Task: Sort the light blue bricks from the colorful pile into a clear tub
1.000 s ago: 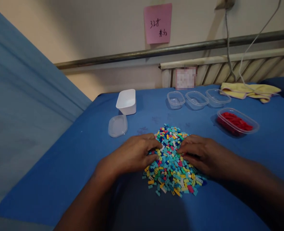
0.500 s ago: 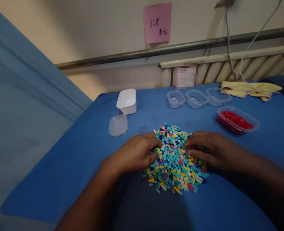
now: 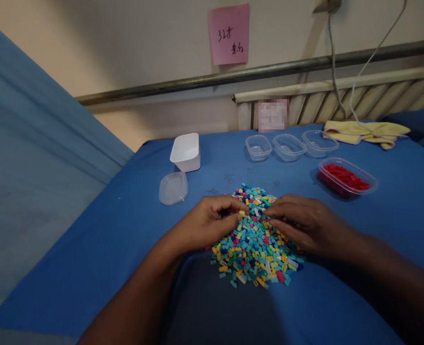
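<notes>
A heap of tiny toy building bricks (image 3: 255, 249) in turquoise, yellow, blue, green, pink and white lies in front of me. My left hand (image 3: 217, 220) reaches into its left side, thumb and forefinger tips nearly together around a small yellow brick (image 3: 241, 213). From the right, my right hand (image 3: 301, 220) rests at the heap, its thumb and fingers a little apart above the bricks; no brick shows between them. Its palm side and the bricks under it are hidden.
Behind stand a white tub (image 3: 186, 151), a flat translucent lid (image 3: 173, 188) and clear containers (image 3: 258, 148). A clear container of red pieces (image 3: 345, 177) sits right, near a yellow cloth (image 3: 366, 132). Blue cloth (image 3: 125, 249) covers the table; a curtain (image 3: 35, 143) hangs left.
My left hand has moved slightly in over the heap, its thumb and forefinger closing together. My right hand has shifted left toward it. The whole view has moved a little.
</notes>
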Motion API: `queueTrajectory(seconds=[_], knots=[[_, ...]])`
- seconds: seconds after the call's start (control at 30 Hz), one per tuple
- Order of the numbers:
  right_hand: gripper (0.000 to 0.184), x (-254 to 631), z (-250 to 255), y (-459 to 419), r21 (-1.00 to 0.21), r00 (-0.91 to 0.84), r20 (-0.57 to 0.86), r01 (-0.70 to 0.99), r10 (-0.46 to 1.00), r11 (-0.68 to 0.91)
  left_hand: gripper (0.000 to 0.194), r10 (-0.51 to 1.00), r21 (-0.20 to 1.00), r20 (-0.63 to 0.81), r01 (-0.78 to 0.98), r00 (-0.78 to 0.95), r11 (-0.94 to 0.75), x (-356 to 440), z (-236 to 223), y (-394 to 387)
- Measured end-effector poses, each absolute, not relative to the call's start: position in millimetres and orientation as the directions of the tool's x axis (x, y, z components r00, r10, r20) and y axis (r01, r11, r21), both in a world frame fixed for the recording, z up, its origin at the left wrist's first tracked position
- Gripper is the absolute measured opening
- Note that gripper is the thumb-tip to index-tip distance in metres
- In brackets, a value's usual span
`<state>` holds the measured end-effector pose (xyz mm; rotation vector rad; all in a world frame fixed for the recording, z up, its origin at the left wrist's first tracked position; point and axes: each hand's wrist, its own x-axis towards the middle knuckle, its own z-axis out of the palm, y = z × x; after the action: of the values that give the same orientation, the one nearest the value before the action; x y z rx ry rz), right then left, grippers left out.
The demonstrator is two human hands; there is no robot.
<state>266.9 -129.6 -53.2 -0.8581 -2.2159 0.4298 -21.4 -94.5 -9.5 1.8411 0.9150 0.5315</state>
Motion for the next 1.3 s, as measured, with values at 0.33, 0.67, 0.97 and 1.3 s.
queueTrajectory(seconds=[0.33,0.67,0.97,1.3], knots=[[0.014,249,-48,-138,-0.456,-0.518,0.605,0.397,0.605,0.797,0.032,0.804,0.986,-0.149,0.151,0.575,0.074,10,-25,-107],[0.013,286,-53,-115,-0.572,-0.246,0.512,0.618,0.823,0.54,0.022,0.906,0.703,0.279,0.575,0.319,-0.419,-26,-24,-77],[0.019,287,-53,-114,-0.56,-0.439,0.363,0.602,0.822,0.569,0.028,0.834,0.466,0.119,0.711,0.539,-0.526,-39,-18,-75],[0.028,312,-44,-107,-0.544,-0.484,0.174,0.679,0.858,0.493,0.029,0.822,0.499,0.063,0.695,0.567,-0.518,-53,-12,-66]])
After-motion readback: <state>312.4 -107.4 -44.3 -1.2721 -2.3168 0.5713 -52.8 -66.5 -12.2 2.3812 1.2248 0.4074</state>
